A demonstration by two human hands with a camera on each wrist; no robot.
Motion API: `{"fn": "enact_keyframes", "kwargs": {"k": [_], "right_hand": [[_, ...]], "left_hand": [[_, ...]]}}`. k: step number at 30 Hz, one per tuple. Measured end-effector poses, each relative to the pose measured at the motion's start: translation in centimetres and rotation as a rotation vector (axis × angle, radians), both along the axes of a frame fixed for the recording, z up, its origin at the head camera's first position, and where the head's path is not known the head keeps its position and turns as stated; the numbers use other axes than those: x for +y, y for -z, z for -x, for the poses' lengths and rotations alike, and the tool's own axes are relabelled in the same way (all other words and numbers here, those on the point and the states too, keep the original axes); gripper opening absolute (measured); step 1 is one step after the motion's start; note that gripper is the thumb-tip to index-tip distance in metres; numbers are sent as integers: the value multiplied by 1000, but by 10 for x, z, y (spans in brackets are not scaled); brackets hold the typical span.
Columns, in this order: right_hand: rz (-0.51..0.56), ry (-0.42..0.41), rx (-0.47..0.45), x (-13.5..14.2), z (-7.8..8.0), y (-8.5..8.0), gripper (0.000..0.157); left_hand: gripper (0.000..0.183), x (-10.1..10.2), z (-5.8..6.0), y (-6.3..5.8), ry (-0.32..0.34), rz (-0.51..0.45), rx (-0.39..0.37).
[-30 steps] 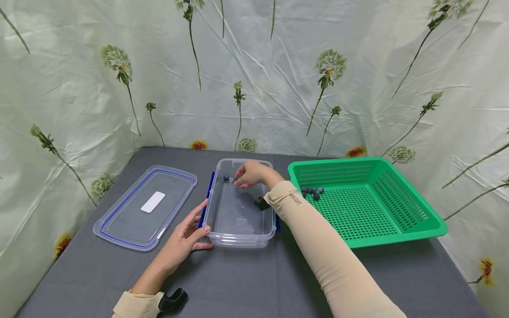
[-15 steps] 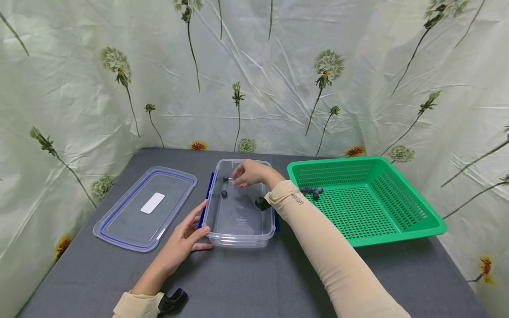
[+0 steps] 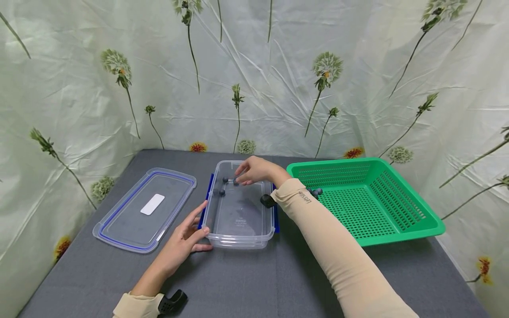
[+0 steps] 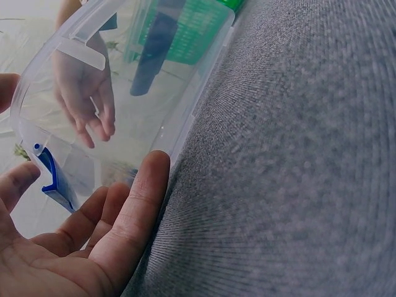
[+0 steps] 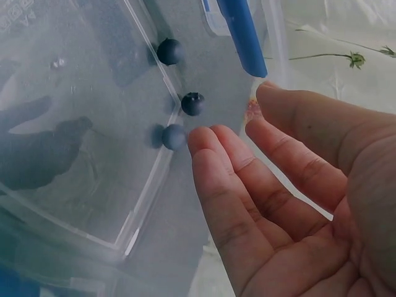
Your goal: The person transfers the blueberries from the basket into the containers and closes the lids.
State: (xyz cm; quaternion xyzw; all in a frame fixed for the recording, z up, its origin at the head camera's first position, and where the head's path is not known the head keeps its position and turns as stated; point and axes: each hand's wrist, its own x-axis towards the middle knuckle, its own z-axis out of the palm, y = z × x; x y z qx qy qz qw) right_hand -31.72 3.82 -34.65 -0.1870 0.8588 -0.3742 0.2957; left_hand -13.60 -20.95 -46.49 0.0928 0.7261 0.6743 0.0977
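A clear plastic container [image 3: 241, 237] with blue side clips stands in the middle of the table. My left hand [image 3: 180, 247] grips its near left corner, thumb at the rim and fingers along the side. Over the container's far end hovers my right hand [image 3: 256, 170], its fingers loose and holding nothing. Three dark blueberries [image 5: 192, 104] lie inside on the container's bottom near its far left end, just beyond my right fingertips. More blueberries [image 3: 318, 191] sit at the left of the green basket [image 3: 397, 240], partly hidden by the right sleeve.
The container's lid [image 3: 175, 201], with a blue seal and a white label, lies flat at the left. A grey cloth [image 3: 246, 287] covers the table. A flower-print curtain [image 3: 278, 88] hangs behind it.
A blueberry has dropped from my right hand into the container, and another has rolled to the left side. My right hand has risen slightly and drawn right. The left hand keeps its place.
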Motion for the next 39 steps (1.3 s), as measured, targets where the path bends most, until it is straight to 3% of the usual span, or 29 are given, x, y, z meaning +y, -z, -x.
{"fn": "enact_keyframes", "kwargs": {"k": [9, 19, 39], "right_hand": [[-12, -6, 36, 16, 2, -6, 37], [88, 9, -22, 36, 5, -9, 39], [134, 54, 8, 83, 7, -22, 42]], "left_hand": [[72, 1, -2, 0, -6, 4, -9], [72, 1, -3, -1, -7, 4, -13], [72, 0, -1, -2, 3, 5, 5]]}}
